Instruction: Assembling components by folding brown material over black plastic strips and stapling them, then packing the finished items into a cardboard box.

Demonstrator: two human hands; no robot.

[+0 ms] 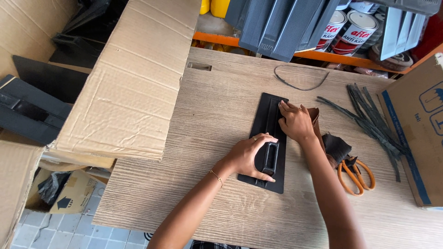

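Left hand (249, 157) sits nearest, gripping the raised handle of a flat black plastic float (267, 140) that lies lengthwise on the wooden table (221, 115), thumb on the near side, fingers wrapped over the handle. Right hand (296, 122) is just beyond it, fingers bent and pressed down on the float's far half; it holds nothing I can make out. Right of the forearm: dark rag (336, 147), then orange-handled scissors (356, 175), both touching. Farther right, a pile of black rubber strips (374, 120) beside a cardboard box (420, 133). Far edge: loose curved strip (300, 78), paint cans (350, 30) on the shelf. Left, a large cardboard flap (134, 83).
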